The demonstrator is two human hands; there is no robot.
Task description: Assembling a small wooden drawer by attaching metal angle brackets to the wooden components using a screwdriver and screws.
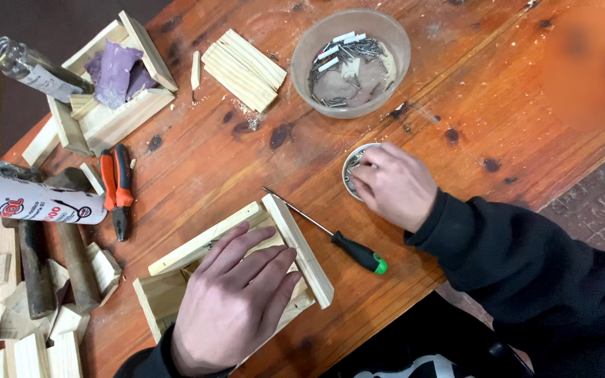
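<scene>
Resting at far left: a white sealant cartridge is laid across a hammer, with pale offcuts beneath.
Upper left: an assembled wooden box is seen, with a purple rag inside and a glass bottle against it.
Pliers: orange-handled pliers are laid on the worktop.
Left hand: the left hand is pressed flat, fingers spread and released, on the small wooden frame; nothing is gripped.
Frame state: the sides are judged joined; further fixing appears to remain.
Strips: a stack of thin strips lies unused.
Screwdriver: a green-tipped screwdriver lies untouched, just beside the frame.
Bowl: nails are held in a plastic bowl.
Right hand: the right hand is curled over a small round tin; whether anything is pinched cannot be told.
</scene>
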